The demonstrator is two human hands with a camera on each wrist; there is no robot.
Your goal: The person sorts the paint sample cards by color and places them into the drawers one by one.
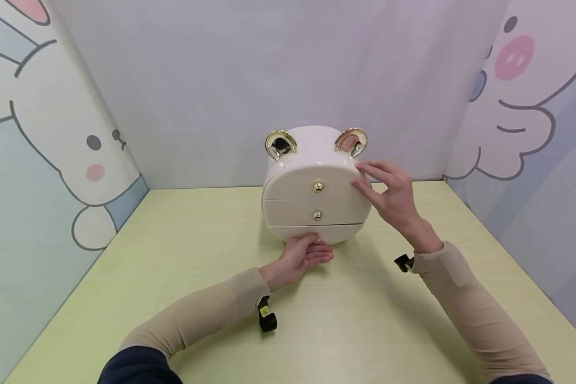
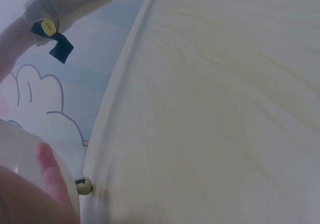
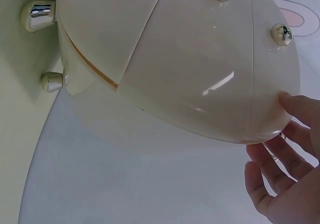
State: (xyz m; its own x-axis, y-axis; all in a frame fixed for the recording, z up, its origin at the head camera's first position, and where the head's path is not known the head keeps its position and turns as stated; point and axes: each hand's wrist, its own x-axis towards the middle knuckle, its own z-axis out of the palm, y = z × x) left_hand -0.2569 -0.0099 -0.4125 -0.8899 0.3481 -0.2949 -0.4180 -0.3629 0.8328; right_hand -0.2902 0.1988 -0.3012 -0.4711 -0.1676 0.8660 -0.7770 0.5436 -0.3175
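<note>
A glossy white bear-shaped drawer box with gold-rimmed ears stands upright on the table, its front facing me. At the bottom drawer, my left hand pinches the small gold knob with the thumb, the other fingers stretched out below. A thin dark gap shows along the right part of that drawer's top edge. My right hand holds the box's upper right edge, thumb on the front face and fingers bent around the side. In the left wrist view a finger overlaps the white front.
Two more gold knobs sit on the upper drawer and the middle drawer. Gold feet hold the box off the pale yellow table. Cloth walls with a cartoon rabbit and pig enclose the table.
</note>
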